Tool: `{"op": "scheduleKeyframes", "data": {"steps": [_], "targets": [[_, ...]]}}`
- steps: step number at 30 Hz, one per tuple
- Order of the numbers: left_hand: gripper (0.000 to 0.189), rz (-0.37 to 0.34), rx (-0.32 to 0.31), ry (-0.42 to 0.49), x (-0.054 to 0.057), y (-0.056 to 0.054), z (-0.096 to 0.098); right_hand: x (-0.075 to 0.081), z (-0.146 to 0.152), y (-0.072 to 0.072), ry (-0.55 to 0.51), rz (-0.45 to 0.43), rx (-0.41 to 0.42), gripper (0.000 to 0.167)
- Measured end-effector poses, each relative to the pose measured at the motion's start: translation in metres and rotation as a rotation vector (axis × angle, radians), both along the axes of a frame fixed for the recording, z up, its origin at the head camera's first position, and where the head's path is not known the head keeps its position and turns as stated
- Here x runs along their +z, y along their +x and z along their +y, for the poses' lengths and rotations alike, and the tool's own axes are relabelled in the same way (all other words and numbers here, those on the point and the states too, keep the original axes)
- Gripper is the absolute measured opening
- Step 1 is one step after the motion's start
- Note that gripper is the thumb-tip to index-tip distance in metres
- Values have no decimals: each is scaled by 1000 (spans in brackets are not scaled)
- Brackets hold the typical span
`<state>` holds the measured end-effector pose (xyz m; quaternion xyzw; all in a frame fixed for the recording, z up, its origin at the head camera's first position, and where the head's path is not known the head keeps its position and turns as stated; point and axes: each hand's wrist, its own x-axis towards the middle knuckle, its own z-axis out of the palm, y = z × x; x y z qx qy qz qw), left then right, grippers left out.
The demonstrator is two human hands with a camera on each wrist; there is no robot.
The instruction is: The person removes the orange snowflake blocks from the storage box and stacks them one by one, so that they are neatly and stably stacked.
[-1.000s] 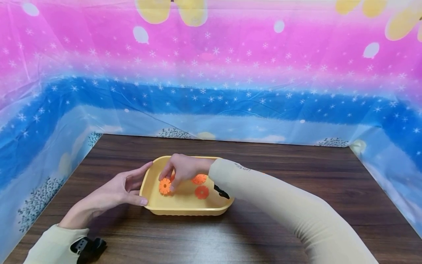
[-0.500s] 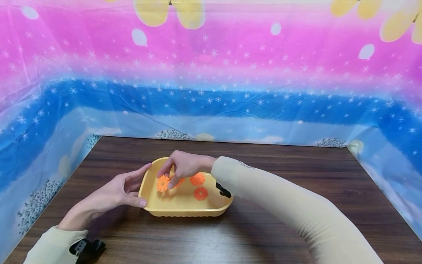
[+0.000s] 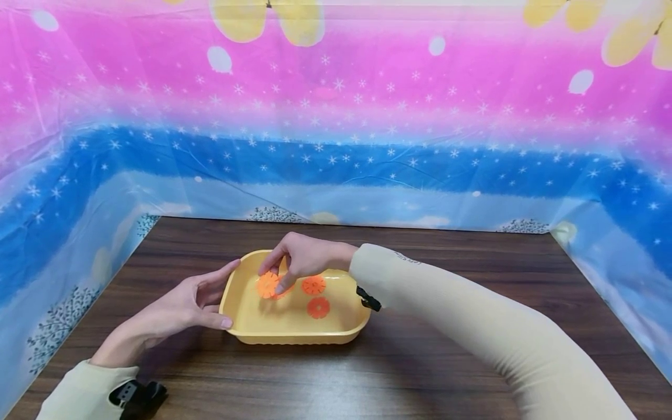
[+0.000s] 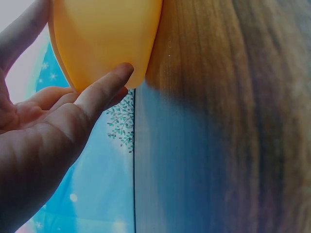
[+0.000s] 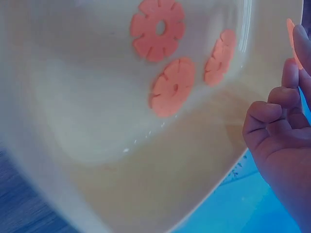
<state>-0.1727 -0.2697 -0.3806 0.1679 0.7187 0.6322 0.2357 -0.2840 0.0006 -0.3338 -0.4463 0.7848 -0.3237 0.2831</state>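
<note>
Orange disc (image 3: 266, 288) farther right than before between pinching right fingers (image 3: 272, 258), left fingers (image 3: 220, 273) spread against tray (image 3: 294, 336).

A pink-and-blue snowflake cloth (image 3: 367, 116) hangs behind the brown table (image 3: 420, 373). It also flanks the table on both sides.

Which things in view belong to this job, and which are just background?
For the job:
yellow tray
left hand, touching it
right hand, pinching an orange notched disc
three more notched discs in the tray

Background:
dark wood-grain table
snowflake-print cloth
</note>
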Motion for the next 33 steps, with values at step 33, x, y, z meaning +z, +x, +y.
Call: {"op": "scheduleKeyframes", "data": {"steps": [33], "targets": [[110, 36, 10, 5, -2, 0, 0, 12, 83, 4, -62, 62, -107, 45]]}}
